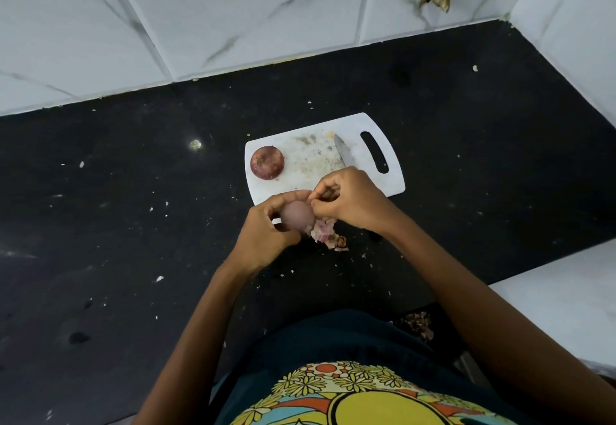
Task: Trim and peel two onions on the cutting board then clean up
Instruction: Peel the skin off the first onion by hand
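Onion [297, 217], gripped by the left hand [266, 234] over the cutting board [320, 157] edge while skin is pinched by the right hand [350, 202]; slippage onto the counter [133, 191] is risked.

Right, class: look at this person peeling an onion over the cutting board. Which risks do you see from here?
The knife lies on the cutting board with its handle hidden under the right hand; a blind reach could meet the blade. The peeled onion in the left hand looks smooth and might slip. Onion skins lie past the board's edge and may scatter over the counter.
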Tool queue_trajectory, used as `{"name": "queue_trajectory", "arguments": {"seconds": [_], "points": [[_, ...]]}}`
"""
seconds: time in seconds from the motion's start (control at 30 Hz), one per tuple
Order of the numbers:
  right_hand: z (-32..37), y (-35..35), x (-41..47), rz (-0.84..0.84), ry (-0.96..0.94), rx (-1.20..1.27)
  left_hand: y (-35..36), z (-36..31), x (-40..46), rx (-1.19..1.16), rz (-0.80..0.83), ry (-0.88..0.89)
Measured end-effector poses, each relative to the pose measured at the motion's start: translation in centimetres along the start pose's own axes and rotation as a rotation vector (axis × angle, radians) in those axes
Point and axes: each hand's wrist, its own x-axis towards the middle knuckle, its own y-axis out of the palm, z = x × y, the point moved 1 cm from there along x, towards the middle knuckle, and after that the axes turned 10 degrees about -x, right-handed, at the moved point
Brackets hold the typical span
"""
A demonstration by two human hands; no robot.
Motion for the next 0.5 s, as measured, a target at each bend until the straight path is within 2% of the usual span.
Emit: {"name": "queue_trajectory", "arguments": {"seconds": [0.13,0.27,0.5], "points": [[0.16,0.23,-0.38,0.059,-0.011,-0.002,-0.16,0.23,0.09,-0.008,-0.008,-0.009],[0.72,0.55,-0.57,-0.001,-0.033,-0.082,0.19,-0.15,-0.11,-0.05,-0.007,-0.018],[0.13,-0.13,-0.48,0.041,-0.021,-0.017,0.17,0.2,-0.13,-0.081,0.011,-0.05]]}}
